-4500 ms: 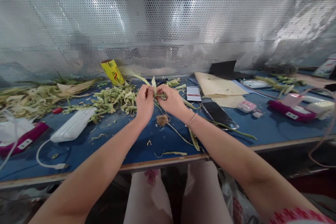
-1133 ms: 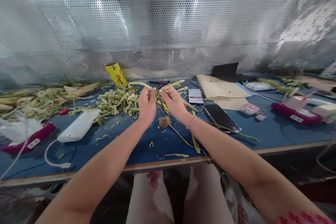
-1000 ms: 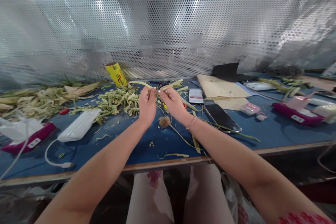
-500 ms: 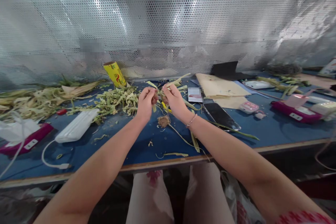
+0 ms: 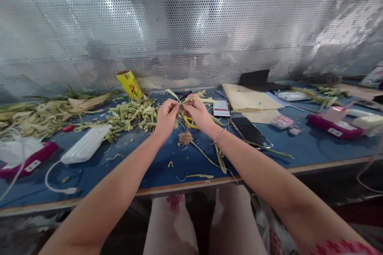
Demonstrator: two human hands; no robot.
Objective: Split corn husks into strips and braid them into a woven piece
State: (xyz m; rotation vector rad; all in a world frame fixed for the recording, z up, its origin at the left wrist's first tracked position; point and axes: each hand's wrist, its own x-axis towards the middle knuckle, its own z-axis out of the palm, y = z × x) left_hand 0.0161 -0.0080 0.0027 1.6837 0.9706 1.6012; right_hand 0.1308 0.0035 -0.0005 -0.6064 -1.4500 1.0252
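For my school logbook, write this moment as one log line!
left hand: holding green strips | right hand: holding green strips | nearby: brown tuft, phone

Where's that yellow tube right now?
In the head view, the yellow tube stands tilted, left of centre, just behind the heap of pale green plant pieces and in front of the perforated metal panel.

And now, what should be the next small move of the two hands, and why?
Perhaps draw the right hand gently away from the left hand, to tighten the pale green strips: both hands seem to pinch them close together, and loose ends stick out to either side. Whether they are knotted, I cannot tell.
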